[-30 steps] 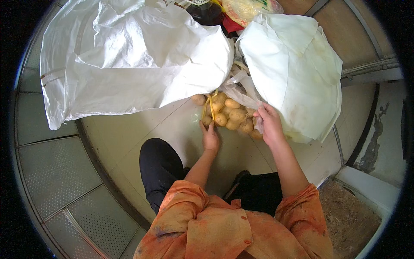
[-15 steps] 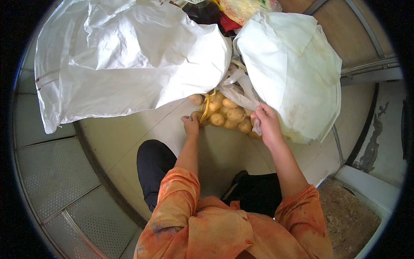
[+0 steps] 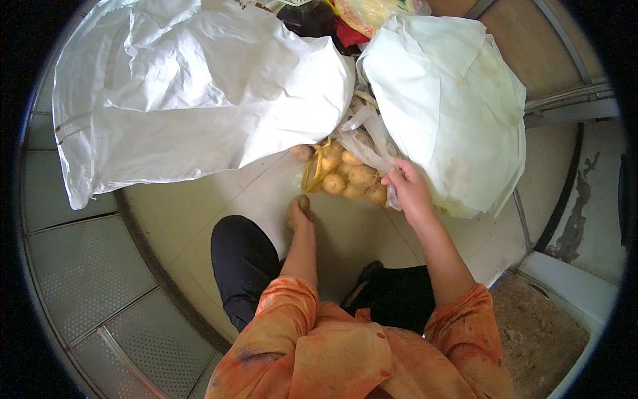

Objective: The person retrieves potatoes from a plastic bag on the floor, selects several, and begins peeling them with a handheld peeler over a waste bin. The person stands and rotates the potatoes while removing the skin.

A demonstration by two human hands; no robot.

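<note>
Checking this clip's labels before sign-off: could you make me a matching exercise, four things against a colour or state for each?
Things
1. left hand
2. right hand
3. thin loop beside the other potatoes
4. shirt

Colours or states
A. orange
B. holds one potato
C. pinches clear plastic
D. yellow

Pairs: 1-B; 2-C; 3-D; 4-A

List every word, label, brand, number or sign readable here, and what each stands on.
None can be read.
Yellowish plastic package: coloured marks, too small and blurred.
Dark container: pale patch at the picture's top edge, too small to read.
Left white sack, right white sack, potato bag: no lettering visible.
</note>
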